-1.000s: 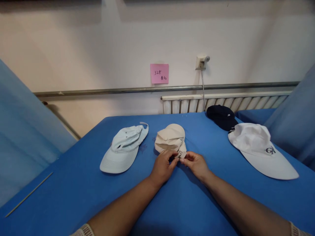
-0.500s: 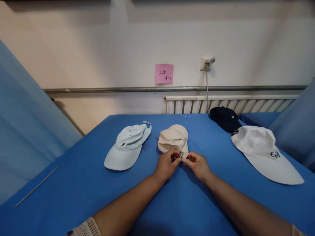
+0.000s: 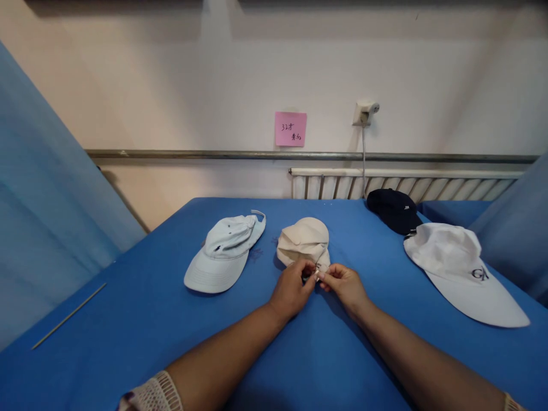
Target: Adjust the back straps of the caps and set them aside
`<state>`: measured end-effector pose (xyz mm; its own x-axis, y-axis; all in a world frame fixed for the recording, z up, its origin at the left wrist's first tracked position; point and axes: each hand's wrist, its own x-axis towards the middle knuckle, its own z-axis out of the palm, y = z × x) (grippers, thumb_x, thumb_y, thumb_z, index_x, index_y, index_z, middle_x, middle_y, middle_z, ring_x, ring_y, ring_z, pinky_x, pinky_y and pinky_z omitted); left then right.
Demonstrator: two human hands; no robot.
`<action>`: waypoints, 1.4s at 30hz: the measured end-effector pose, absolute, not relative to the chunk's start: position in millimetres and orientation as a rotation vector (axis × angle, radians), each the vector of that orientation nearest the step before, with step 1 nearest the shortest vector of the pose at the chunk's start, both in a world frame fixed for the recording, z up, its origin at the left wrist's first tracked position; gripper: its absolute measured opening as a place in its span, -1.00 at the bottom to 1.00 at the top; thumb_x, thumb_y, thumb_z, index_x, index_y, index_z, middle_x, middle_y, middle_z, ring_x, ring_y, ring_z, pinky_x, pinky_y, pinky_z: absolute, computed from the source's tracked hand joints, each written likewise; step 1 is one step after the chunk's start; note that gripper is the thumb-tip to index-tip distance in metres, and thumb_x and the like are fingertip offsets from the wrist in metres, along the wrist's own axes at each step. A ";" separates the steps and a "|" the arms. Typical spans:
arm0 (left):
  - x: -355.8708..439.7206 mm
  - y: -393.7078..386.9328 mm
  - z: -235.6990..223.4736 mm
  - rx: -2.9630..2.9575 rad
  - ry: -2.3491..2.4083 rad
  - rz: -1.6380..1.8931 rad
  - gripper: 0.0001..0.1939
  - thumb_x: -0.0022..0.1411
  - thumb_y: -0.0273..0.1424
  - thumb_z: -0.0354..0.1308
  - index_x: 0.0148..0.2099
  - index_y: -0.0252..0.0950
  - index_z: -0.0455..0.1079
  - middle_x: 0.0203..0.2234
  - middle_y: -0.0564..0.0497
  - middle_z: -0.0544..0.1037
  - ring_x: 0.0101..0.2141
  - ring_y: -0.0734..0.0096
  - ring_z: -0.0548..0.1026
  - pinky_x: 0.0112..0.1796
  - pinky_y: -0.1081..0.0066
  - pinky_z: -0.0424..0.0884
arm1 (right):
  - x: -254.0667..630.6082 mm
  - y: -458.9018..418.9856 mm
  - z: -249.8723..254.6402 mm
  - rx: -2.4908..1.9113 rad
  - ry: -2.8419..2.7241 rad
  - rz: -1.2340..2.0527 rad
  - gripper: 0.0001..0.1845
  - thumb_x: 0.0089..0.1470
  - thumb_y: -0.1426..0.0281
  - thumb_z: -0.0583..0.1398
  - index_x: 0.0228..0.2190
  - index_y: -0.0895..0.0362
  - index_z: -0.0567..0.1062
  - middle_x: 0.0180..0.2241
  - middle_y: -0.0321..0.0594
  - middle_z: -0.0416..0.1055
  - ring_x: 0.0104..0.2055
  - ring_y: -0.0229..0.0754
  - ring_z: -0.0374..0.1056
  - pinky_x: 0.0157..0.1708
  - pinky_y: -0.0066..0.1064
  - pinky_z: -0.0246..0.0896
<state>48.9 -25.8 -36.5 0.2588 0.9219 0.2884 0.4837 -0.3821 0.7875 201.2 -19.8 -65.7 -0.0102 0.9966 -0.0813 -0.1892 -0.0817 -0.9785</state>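
Observation:
A beige cap (image 3: pixel 305 240) lies on the blue-covered table (image 3: pixel 162 342), its crown creased and its rounded brim toward the wall. At its near edge, my left hand (image 3: pixel 295 284) pinches the cap's fabric or strap between thumb and fingers. My right hand (image 3: pixel 343 286) pinches the same edge just to the right, the fingertips of both hands almost touching. A small pale bit shows between them; its details are hidden by the fingers. Left of my hands rests a pale blue cap (image 3: pixel 225 251), brim toward me and back strap sticking up.
On the right lie a white cap with black letters (image 3: pixel 454 257) and, behind it, a dark navy cap (image 3: pixel 391 208). A thin stick (image 3: pixel 71 315) lies at the left. Beyond the table are a radiator (image 3: pixel 334 185), a metal rail (image 3: pixel 214 154) and a blue curtain (image 3: pixel 55 217).
My fingertips have closed further over the beige cap's near edge, covering the dark marking that showed there before. The view has shifted slightly; the other caps stay where they were.

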 end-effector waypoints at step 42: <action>-2.5 2.3 -17.8 1.980 1.207 0.772 -0.74 0.28 -0.23 -0.01 -0.25 -0.29 0.41 -0.41 0.04 0.51 -0.35 0.37 0.42 -0.31 0.41 0.35 | 203.0 -0.1 -58.0 -0.999 -1.676 1.066 -0.73 -0.08 0.26 0.30 -0.31 0.10 0.43 -0.34 -0.30 0.42 -0.28 -0.18 0.31 -0.21 -0.35 0.19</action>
